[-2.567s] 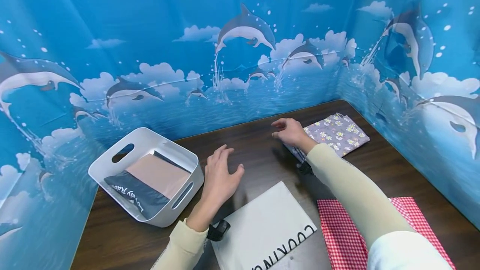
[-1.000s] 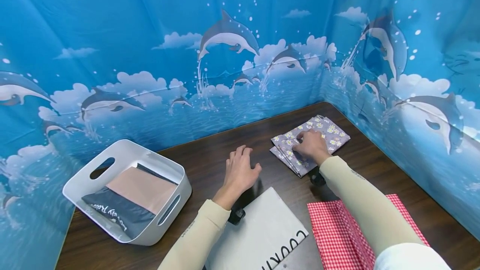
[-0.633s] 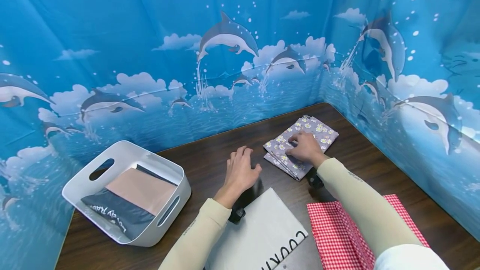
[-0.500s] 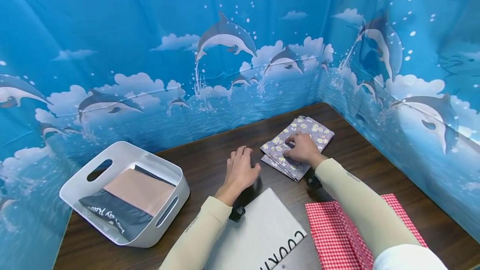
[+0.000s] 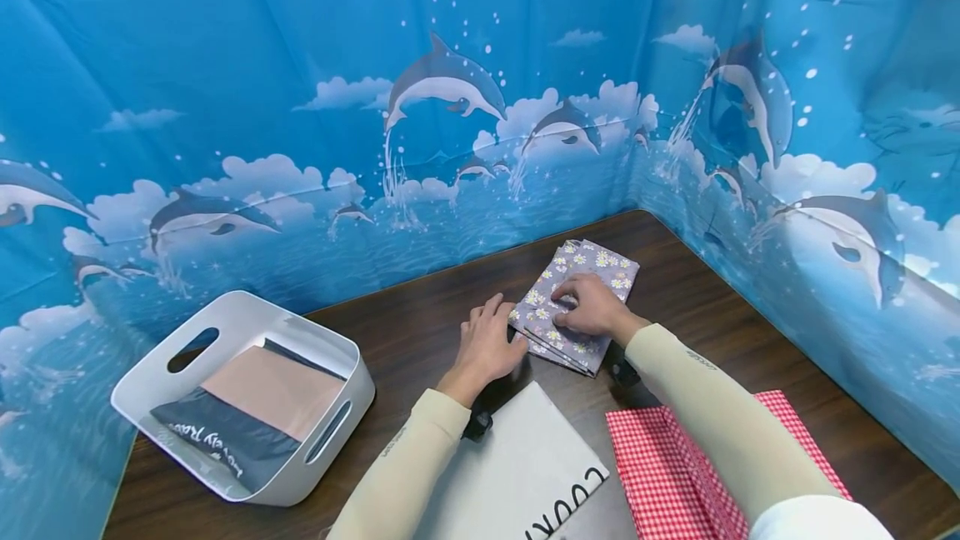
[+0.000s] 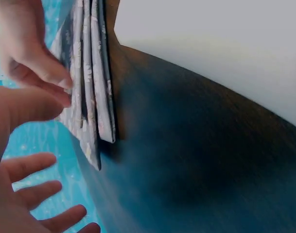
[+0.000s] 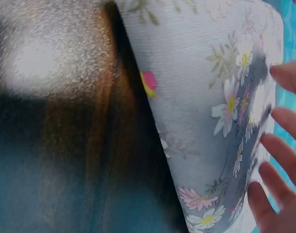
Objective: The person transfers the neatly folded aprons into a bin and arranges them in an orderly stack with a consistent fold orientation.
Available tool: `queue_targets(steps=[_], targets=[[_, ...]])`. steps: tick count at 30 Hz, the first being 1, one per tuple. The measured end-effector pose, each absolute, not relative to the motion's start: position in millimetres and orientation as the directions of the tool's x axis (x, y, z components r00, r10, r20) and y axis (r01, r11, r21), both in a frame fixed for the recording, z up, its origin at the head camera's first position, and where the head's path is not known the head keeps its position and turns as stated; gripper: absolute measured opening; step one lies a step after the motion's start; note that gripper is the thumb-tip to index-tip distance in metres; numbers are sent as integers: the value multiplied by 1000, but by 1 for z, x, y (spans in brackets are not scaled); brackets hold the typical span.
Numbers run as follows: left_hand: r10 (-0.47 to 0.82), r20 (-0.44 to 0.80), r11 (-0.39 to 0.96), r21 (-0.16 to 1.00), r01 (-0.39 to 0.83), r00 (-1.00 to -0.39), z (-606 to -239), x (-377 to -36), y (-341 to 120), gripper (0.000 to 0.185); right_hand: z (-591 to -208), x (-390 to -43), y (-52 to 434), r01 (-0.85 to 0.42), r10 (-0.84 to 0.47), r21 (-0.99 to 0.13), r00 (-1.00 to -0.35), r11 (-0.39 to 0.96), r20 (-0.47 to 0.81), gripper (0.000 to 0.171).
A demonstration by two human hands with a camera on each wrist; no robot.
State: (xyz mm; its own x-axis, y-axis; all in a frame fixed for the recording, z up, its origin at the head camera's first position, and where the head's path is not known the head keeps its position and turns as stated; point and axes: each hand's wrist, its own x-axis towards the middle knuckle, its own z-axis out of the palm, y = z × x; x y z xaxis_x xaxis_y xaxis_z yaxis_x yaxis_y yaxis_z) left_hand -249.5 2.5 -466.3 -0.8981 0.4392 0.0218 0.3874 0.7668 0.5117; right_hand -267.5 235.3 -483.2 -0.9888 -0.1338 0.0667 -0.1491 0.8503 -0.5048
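Cream sleeves [image 5: 405, 465], dark lettering [image 5: 701, 359], black wrist cameras [image 5: 477, 425], white upper sleeve [image 5: 821, 518]

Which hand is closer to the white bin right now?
The left. The left hand is apart from the white bin, between it and the folded daisy cloth; the right hand is farther away, on the cloth.

A bin [image 5: 300, 480] holding items [image 5: 273, 390] stands over left on the counter [image 5: 405, 340]. The rear cloth [image 5: 592, 259] lies back right; before it are a second cloth [image 5: 517, 461] and, farther right, a third cloth [image 5: 652, 465].
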Motion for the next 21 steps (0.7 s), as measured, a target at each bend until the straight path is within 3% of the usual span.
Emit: queue_targets(steps=[10,14,21], targets=[[561,-100,753,474,456,-822,-475,-254,5,56,-474,-266,251,149,159,-365,-987,919,-1,60],[566,-138,767,448,458,-813,-475,-254,6,53,-471,-267,253,197,193,-350,-980,916,-46,67],[557,-153,783,425,455,-816,-477,-246,6,48,-478,-263,249,177,164,-372,-984,911,-64,60]])
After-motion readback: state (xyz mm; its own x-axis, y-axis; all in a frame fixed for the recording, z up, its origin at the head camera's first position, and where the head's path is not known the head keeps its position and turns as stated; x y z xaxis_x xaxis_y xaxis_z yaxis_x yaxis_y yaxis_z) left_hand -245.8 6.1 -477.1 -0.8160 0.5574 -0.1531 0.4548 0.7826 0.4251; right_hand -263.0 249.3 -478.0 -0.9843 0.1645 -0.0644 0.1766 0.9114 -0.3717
